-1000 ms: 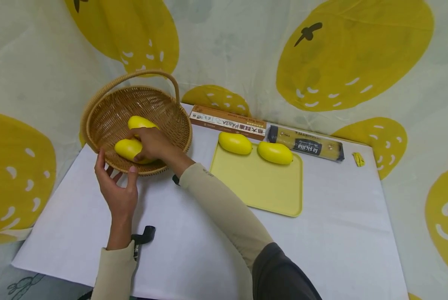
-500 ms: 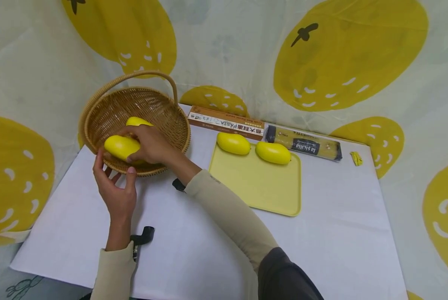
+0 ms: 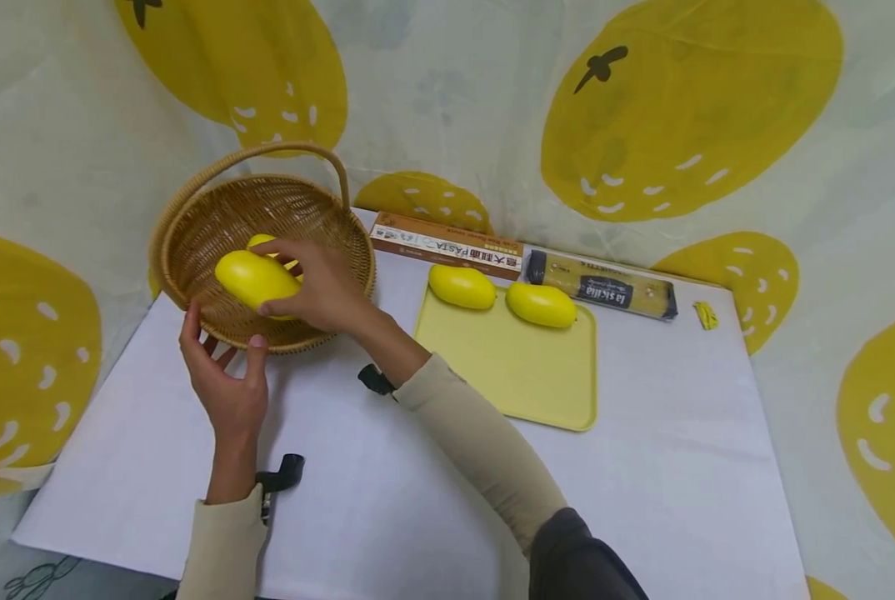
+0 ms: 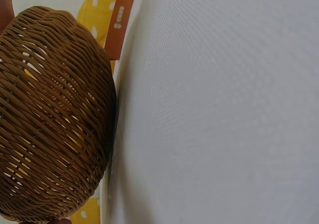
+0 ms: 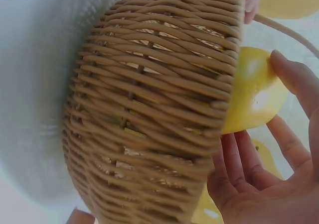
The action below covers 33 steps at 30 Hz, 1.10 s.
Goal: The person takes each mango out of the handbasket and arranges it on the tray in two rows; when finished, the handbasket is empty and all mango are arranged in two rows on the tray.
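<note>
A wicker basket with a tall hoop handle stands at the table's back left, tilted toward me. My left hand holds its near rim, thumb and fingers spread apart along it. In the left wrist view the woven outer wall fills the left side. My right hand grips a yellow mango inside the basket mouth, thumb on the near side. The right wrist view shows the mango between thumb and fingers, close by the rim. Another mango lies behind it, partly hidden by the right hand.
Two more mangoes, one left and one right, lie at the back of a yellow tray. Behind it are a pasta box and a spaghetti packet. A small yellow crumpled thing lies at the right.
My right hand has shifted the mango left, then lifted it up off the basket's lower side. The left hand keeps its place on the rim.
</note>
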### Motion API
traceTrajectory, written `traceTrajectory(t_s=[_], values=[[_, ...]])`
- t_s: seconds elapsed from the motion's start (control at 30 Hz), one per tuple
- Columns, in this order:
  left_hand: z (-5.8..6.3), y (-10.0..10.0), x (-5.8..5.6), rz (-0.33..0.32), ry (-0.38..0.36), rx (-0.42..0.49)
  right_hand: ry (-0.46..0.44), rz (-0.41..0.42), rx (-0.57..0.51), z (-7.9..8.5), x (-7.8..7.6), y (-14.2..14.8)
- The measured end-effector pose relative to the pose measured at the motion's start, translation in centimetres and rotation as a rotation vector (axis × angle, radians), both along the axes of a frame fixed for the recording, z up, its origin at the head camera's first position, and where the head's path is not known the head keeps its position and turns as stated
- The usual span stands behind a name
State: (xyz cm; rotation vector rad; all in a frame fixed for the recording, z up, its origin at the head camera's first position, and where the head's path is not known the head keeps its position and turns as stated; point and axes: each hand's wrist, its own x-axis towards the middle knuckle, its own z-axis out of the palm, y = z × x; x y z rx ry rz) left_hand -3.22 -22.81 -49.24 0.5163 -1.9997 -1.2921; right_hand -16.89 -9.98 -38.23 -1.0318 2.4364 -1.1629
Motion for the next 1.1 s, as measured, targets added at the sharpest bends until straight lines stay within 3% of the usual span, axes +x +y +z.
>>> traceTrajectory(t_s=[0.33,0.57,0.67,0.87,1.1], values=[[0.8,0.6,0.0,0.009,0.021,-0.014,0.043,-0.084,-0.189,1.1,1.4,3.7],[0.6,0.6,0.0,0.007,0.031,-0.019,0.039,-0.113,-0.283,1.4,2.1,6.8],[1.2,1.0,0.2,-0.004,0.043,-0.013,0.052,-0.126,-0.32,1.2,2.3,8.3],[3.1,2.0,0.6,-0.01,0.06,0.019,0.115,-0.169,-0.348,0.9,2.6,11.1],[3.3,2.0,0.7,-0.018,0.059,0.017,0.106,-0.234,-0.331,0.4,2.9,13.9]])
